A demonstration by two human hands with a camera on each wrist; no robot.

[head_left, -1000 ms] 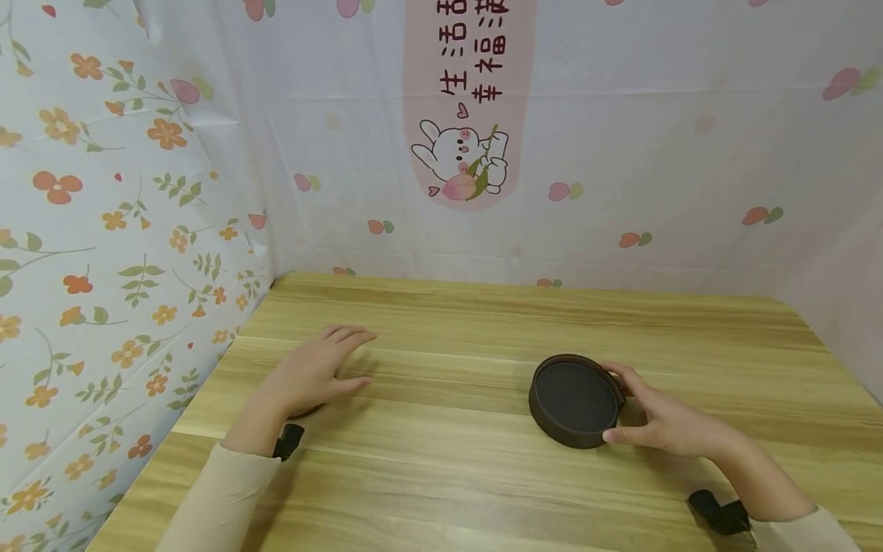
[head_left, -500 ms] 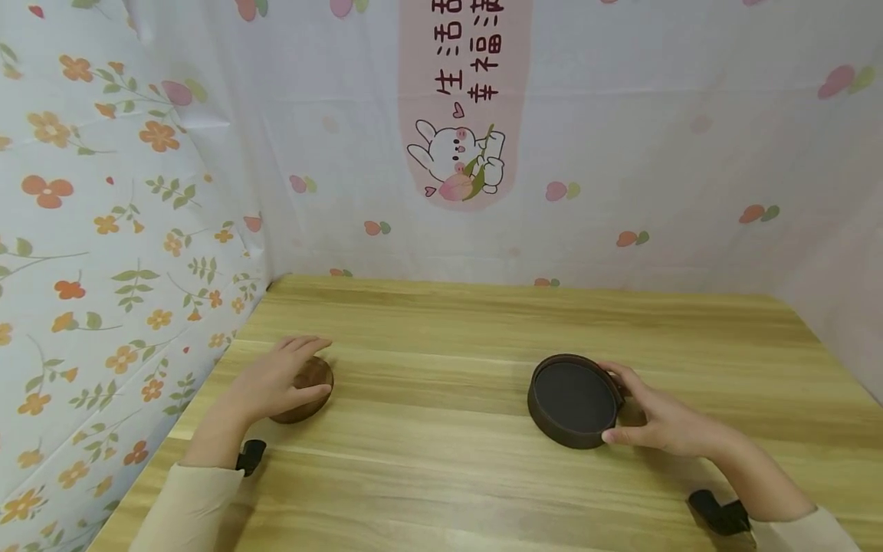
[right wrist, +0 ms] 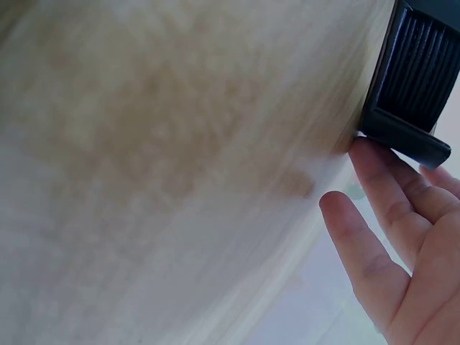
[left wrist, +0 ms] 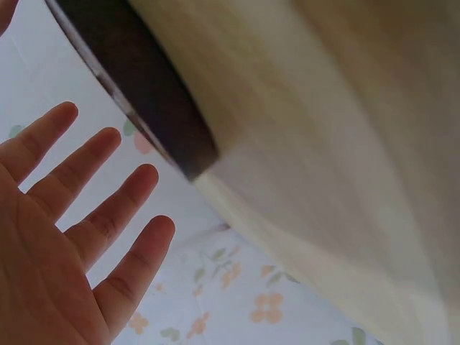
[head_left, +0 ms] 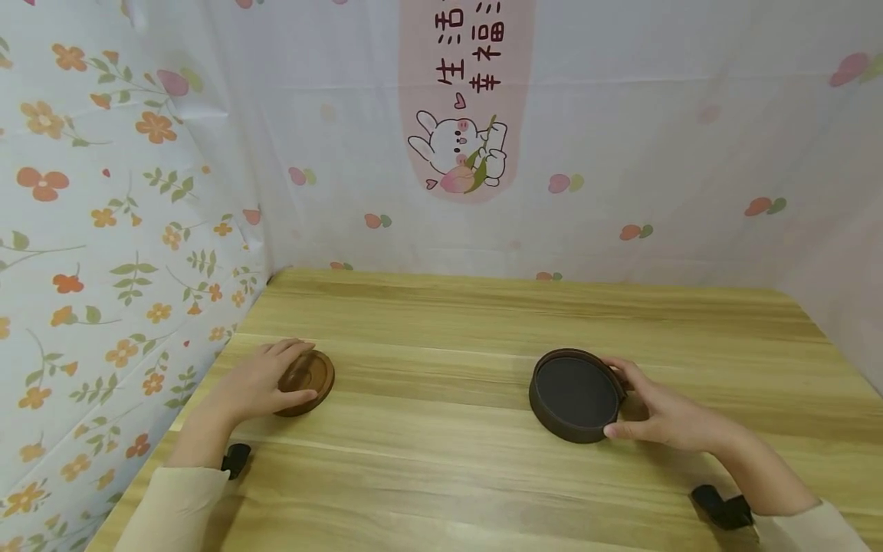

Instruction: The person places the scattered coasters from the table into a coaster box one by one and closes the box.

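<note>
In the head view my left hand point(head_left: 258, 383) is over a round brown wooden disc point(head_left: 321, 373) with ringed steps, partly covering its left side. The left wrist view shows that hand point(left wrist: 65, 237) with fingers spread and nearly straight, apart from the disc's dark edge point(left wrist: 162, 93). On the right, a round black shallow dish point(head_left: 576, 392) with a raised rim lies on the table. My right hand point(head_left: 662, 418) holds its right side, thumb at the near edge and fingers at the far edge. Ribbing shows on the dish point(right wrist: 420, 68) in the right wrist view.
Both things are on a light wood-grain table point(head_left: 428, 445). Behind it hangs a pale cloth point(head_left: 607, 130) with a rabbit print, and a flowered cloth point(head_left: 90, 268) closes off the left side. A black strap piece point(head_left: 720, 507) is on the right wrist.
My left hand has moved left and back over the brown disc, which was mostly hidden under the hand and wrist and now shows. The right hand keeps its hold on the dish.
</note>
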